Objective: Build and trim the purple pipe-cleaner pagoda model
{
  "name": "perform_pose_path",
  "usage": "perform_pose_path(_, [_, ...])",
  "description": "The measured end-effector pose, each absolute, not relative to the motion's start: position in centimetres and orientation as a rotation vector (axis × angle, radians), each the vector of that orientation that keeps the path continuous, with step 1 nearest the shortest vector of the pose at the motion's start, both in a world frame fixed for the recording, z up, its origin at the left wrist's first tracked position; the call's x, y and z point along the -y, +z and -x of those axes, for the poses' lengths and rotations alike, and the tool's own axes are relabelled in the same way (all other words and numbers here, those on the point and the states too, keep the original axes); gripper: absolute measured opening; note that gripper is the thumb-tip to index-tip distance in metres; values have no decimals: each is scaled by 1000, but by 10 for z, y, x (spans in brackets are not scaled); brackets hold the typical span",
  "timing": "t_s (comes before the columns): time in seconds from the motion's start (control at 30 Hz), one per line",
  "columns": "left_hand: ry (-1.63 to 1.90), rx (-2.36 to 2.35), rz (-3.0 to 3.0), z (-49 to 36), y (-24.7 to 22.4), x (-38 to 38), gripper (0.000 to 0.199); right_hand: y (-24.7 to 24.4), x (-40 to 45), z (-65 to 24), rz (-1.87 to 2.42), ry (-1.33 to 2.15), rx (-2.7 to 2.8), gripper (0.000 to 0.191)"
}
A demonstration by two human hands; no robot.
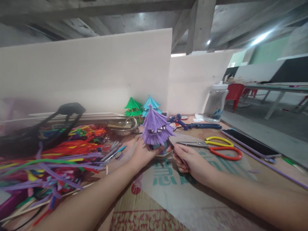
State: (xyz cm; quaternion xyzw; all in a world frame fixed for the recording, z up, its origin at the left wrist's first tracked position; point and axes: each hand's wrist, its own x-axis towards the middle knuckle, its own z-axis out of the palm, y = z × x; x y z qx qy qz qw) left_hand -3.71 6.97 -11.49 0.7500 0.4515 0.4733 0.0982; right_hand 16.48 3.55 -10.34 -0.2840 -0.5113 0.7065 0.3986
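A purple two-tiered pagoda model (155,123), its roofs made of fuzzy stems, stands upright in front of me. My left hand (143,154) is closed around its base from the left; part of the fingers is hidden behind it. On the other side my right hand (185,157) pinches a slim dark tool (170,145) that looks like tweezers. The tool's tip is close to the lower right of the model; whether it touches cannot be made out. Scissors (192,144) with yellow and red handles lie just right of my right hand.
Green (133,107) and blue (151,104) pagoda models stand behind. Colourful fuzzy stems (79,147) and a dark bag (29,134) fill the left. A metal bowl (122,130), blue glue gun (179,121), water bottle (216,104) and phone (251,142) lie around. A white partition (96,70) rises behind.
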Motion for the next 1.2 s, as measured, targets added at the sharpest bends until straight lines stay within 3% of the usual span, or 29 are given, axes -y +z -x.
perform_pose_path(0.5, [1329, -1401, -2319, 39, -115, -71, 35, -106, -39, -165, 743, 1723, 1341, 40])
perform_pose_path(1.2, [1331, -1398, -2321, 40, -117, -71, 45, -106, -38, -164, 725, 1743, 1352, 38])
